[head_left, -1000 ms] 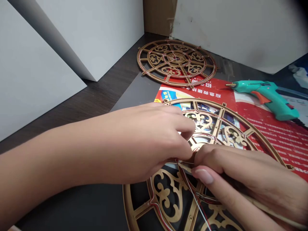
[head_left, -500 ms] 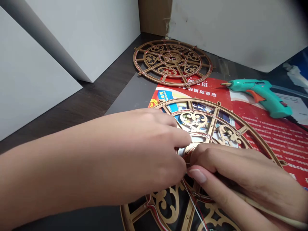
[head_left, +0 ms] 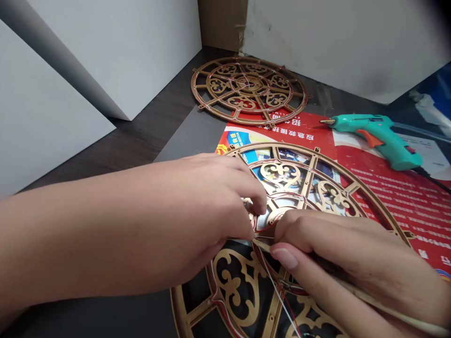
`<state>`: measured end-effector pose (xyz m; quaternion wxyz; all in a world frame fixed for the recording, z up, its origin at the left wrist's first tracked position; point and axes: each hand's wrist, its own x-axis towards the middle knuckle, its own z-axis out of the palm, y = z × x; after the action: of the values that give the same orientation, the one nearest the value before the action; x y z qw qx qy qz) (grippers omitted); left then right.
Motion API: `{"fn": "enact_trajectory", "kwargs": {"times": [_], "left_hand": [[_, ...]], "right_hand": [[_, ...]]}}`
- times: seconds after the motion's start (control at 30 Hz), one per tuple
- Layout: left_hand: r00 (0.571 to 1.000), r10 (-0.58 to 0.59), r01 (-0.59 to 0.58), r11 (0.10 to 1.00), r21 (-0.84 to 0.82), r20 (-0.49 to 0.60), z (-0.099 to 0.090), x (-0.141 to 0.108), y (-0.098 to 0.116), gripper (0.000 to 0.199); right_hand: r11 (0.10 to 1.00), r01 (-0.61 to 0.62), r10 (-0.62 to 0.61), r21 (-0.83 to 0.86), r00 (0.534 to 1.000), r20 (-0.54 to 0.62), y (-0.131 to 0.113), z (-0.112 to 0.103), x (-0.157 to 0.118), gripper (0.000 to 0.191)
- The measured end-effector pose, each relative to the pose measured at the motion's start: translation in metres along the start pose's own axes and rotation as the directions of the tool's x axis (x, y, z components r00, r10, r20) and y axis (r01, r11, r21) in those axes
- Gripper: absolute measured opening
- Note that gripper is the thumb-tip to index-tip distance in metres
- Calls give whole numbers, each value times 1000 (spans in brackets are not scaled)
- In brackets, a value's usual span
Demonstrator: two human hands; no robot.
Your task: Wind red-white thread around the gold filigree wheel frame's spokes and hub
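A round gold-brown openwork frame [head_left: 310,183] lies flat, with red and white wires [head_left: 278,286] running along its ribs and across its lower part. My left hand [head_left: 211,202] reaches over it from the left, fingers bent down near the hub; the fingertips are partly hidden, and what they pinch is unclear. My right hand [head_left: 338,253] rests on the right side of the hub, thumb and forefinger closed on a thin pale stick [head_left: 262,245] whose tip points at the left fingertips.
Another wired round frame [head_left: 248,112] lies behind. At the right, a teal glue gun [head_left: 401,150] with an orange trigger rests on a red printed sheet [head_left: 380,188]. White panels [head_left: 116,42] stand at the left and back.
My left hand has drawn back left from my right fingertips, uncovering more of the hub and the stick's tip. My right hand stays nearly in place. The view has shifted slightly.
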<state>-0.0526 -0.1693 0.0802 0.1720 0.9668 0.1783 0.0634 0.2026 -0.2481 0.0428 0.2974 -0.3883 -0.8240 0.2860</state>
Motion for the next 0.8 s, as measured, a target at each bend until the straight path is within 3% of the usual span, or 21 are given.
{"fn": "enact_trajectory", "kwargs": {"times": [0.17,0.33,0.53,0.8], "left_hand": [[998,56,-55,997,-49,29,0,2,-2,36],[999,36,-35,998,-61,12,2,0,-2,29],[999,-6,0,991,-133,-38,9,-8,-4,37],[999,-30,31,993,-116,10,8,-8,-1,26]], "right_hand": [[997,0,-1,82,1000,9,-1,0,1,25],[993,-17,14,113,1000,26,-2,1,1,26],[991,-21,16,133,999,41,-3,-1,1,24],[988,-89,84,123,996,43,-3,-7,2,30]]}}
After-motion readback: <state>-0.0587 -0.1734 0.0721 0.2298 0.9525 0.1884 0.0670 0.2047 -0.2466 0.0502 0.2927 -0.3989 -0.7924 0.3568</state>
